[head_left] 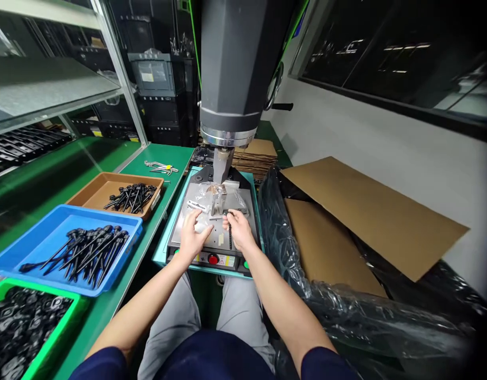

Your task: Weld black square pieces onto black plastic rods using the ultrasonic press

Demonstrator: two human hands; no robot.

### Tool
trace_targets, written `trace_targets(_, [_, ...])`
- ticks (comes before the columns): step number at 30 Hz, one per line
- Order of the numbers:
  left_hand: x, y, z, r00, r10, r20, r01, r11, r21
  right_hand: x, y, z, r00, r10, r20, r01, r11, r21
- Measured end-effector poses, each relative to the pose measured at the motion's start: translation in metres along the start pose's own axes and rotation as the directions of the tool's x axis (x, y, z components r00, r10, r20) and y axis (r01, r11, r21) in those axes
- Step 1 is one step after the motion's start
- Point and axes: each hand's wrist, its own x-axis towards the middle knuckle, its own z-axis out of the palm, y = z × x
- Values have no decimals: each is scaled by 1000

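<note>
My left hand (193, 236) rests over the left side of the metal base plate (180, 224), thumb and fingers apart with nothing between them. My right hand (240, 230) pinches a slim black rod-shaped part (230, 236), which points down toward me. Just beyond both hands stands a small metal fixture (218, 201) with clear plastic film around it. Above the fixture hangs the metal tool head (221, 164) of a large grey press-like machine (232, 63). A red button (213, 259) and a green button (246, 265) sit on the base's front.
On the left, a blue tray (128, 224) and a brown tray (103, 182) hold black rod-shaped parts. A green bin (75, 311) holds small black pieces. Pliers (161, 168) lie behind the trays. To the right, cardboard sheets (370, 211) lie over black plastic film (285, 248).
</note>
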Motion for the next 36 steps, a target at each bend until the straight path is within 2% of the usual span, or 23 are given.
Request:
trace_targets(2, [25,-8,12,989,144,-12,-141,980,142,24,-7,4,1000,-24,2,24,999,-30])
trace_targets(4, [49,-15,23,975,222,9,-217,947,238,42,-12,9,998,-68,10,69,991,-112])
trace_targets(8, [86,-24,32,966,239,98,-257,922,289,60,-14,19,987,-151,48,158,943,-294])
trace_targets(12, [106,-23,27,962,262,81,-274,923,271,71,-15,20,977,-201,66,211,898,-386])
trace_targets(17, [121,-14,24,948,305,89,-318,921,224,85,-22,16,949,-316,17,284,828,-484])
trace_targets(23, [133,-10,29,938,337,80,-347,916,202,106,-25,21,915,-392,93,386,785,-485])
trace_targets(26, [135,-11,30,932,356,75,-363,897,254,118,-24,27,928,-360,98,360,794,-490])
trace_targets(30, [137,-16,30,931,359,69,-360,872,332,125,-28,25,960,-216,179,277,840,-467])
trace_targets(34, [137,-23,29,927,368,77,-368,849,378,127,-36,16,926,-185,330,312,866,-390])
trace_targets(36, [138,-25,28,928,361,89,-366,843,393,128,-37,14,922,-181,342,306,882,-359])
